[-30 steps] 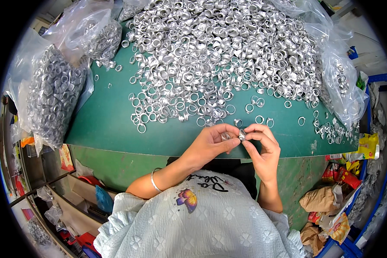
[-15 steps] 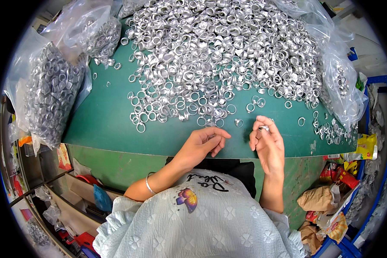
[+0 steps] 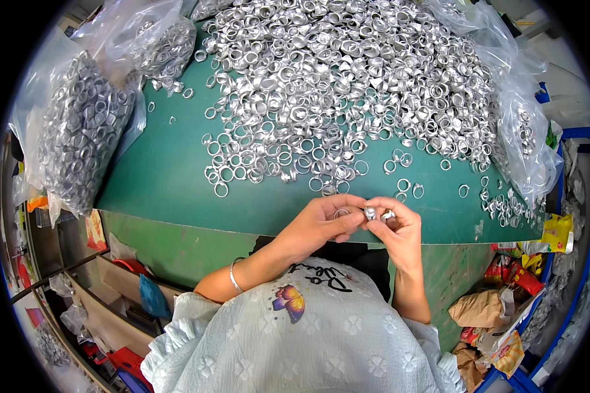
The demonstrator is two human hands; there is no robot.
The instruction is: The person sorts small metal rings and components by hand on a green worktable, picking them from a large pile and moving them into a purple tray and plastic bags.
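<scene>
Two hands meet at six o'clock, right at the near edge of the green surface (image 3: 177, 190). The left hand (image 3: 321, 226) has its fingers curled in, with a thin ring (image 3: 341, 213) lying against them, thumb reaching toward the other hand. The right hand (image 3: 396, 229) is pinching small silver pieces (image 3: 377, 213) between thumb and fingertips, and the two hands touch at that pinch. Whether the pieces are already joined is too small to tell.

Up at twelve o'clock, a huge heap of silver rings (image 3: 347, 85) spreads across the surface, with loose ones straggling down almost to the hands. At nine o'clock lies a clear bag stuffed with rings (image 3: 82, 134); at three o'clock, another clear bag (image 3: 521, 137) slumps by the edge.

The risk, as I read it: those pieces are held right over the lip of the surface, so a slip of the fingertips would likely drop them into the lap or the clutter below. Stray rings near the edge could also be brushed off by a wrist.
</scene>
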